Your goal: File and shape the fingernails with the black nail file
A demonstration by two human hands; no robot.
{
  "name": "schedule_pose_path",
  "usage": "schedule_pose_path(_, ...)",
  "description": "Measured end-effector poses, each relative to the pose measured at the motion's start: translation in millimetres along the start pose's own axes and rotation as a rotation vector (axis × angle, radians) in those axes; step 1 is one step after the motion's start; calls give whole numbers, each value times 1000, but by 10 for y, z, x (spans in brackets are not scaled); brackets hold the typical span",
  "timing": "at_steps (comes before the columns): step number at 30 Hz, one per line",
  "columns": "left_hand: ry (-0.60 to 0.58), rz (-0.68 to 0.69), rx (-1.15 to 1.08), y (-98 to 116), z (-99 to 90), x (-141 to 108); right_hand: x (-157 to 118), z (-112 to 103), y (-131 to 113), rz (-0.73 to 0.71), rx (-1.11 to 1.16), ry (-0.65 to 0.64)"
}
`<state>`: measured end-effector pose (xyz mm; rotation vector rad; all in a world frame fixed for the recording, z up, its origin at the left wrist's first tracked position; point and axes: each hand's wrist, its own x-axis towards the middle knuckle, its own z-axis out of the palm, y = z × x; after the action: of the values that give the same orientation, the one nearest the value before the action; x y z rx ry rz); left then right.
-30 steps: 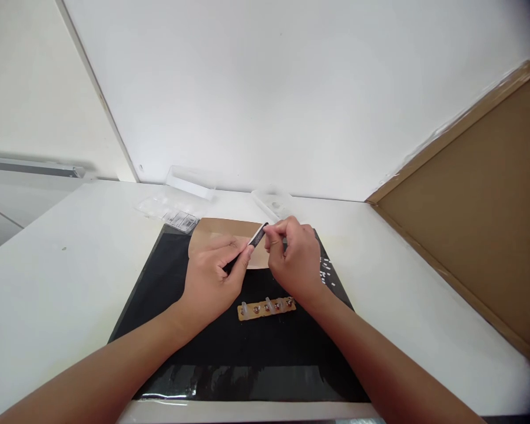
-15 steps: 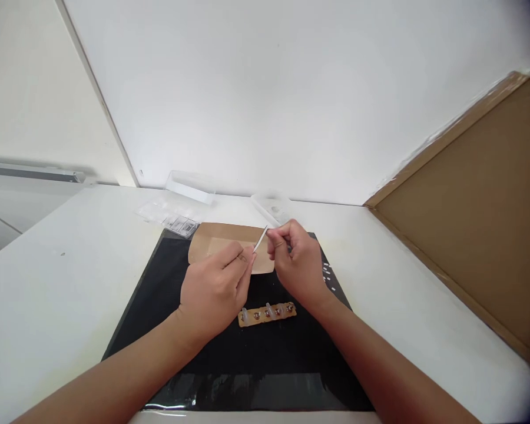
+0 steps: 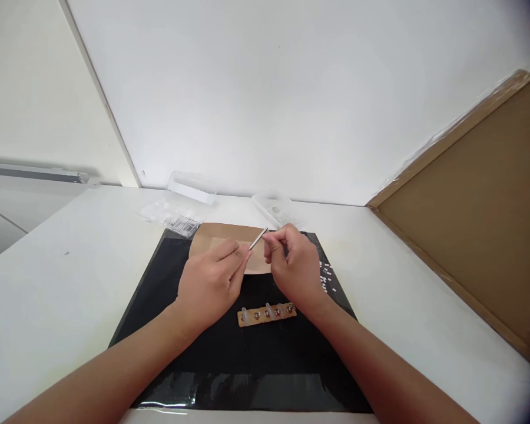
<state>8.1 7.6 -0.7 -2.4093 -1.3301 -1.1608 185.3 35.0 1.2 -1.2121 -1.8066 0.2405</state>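
To the left of the black rectangular mat [image 3: 256, 353], the white, smooth tabletop [image 3: 48, 294] is exposed, and a grey-edged white panel [image 3: 30, 175] is seen well beyond it. Behind the mat, the space is closed off by a plain white wall [image 3: 256, 106]. At the mat's far left corner, a clear plastic bag with a black-printed label [image 3: 183, 225] is laid, with a clear plastic box [image 3: 191, 191] placed behind it.

Above the mat's left half, the left hand [image 3: 212, 282] is held with thumb and fingers pinched on a thin, narrow strip [image 3: 259, 238], tilted up to the right. At the mat's far edge, a tan, curved paper sheet [image 3: 221, 231] is partly covered by that hand. On the mat's middle, a tan strip with shiny studs and clear plastic pieces [image 3: 267, 318] is laid. Above the mat's right half, the right hand [image 3: 295, 262] is curled, its thumb and forefinger closed at the thin strip's upper end; whether anything is gripped cannot be told. Small white pieces [image 3: 323, 284] are scattered along the mat's right edge; well beyond it, a brown cardboard panel [image 3: 468, 224] is stood.

Compared with one second earlier, the thin strip has been turned: its broad dark face was shown then, and only a narrow, pale edge is seen now. The studded strip has been left in place on the mat.
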Motion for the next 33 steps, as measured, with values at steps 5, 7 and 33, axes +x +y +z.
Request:
schedule_pose_path(5, 19, 34, 19, 41, -17, -12, -1, -14, -16, 6, 36, 1)
schedule_pose_path(7, 22, 46, 38, 55, -19, -19, 0, -18, -32, -17, 15, 40)
schedule_pose_path(33, -24, -396, -586, 128, -54, 45, -25, 22, 2, -185, -128, 119)
